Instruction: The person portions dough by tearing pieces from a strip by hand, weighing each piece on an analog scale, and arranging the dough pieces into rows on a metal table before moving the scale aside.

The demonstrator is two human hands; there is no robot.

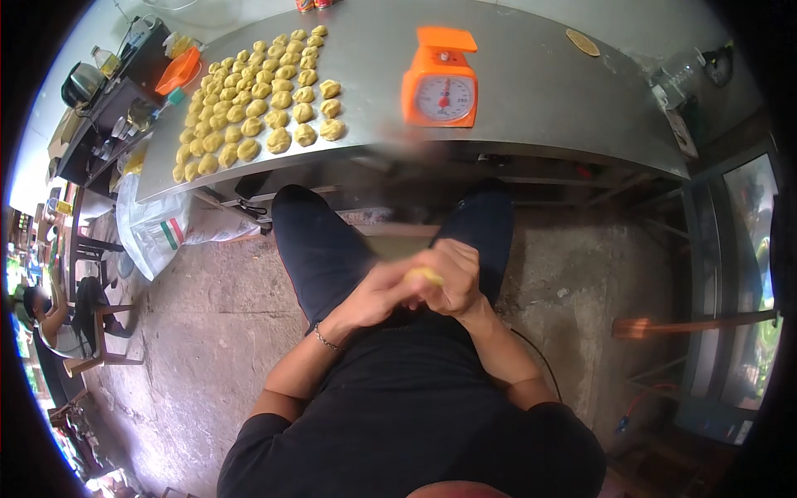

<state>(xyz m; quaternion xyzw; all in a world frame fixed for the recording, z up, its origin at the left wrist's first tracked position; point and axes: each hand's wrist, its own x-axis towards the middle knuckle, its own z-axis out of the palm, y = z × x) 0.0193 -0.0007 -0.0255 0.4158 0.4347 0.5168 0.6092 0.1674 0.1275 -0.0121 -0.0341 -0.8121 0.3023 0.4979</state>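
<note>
Over my lap, my left hand (380, 292) and my right hand (457, 280) meet around a small piece of yellow dough (426, 276). Fingers cover most of it and motion blurs them. Both hands press on the piece. Beyond my knees, rows of yellow dough balls (281, 99) lie on the left part of a steel table (535, 93). An orange dial kitchen scale (442, 81) stands on the table in front of me, with nothing seen on its orange tray (447, 39).
An orange plastic basket (179, 70) and an electric kettle (84, 84) are at the upper left. A white plastic sack (152, 224) stands below the table's left end. A person (59, 317) sits at far left. A flat round disc (582, 43) lies on the table's far right.
</note>
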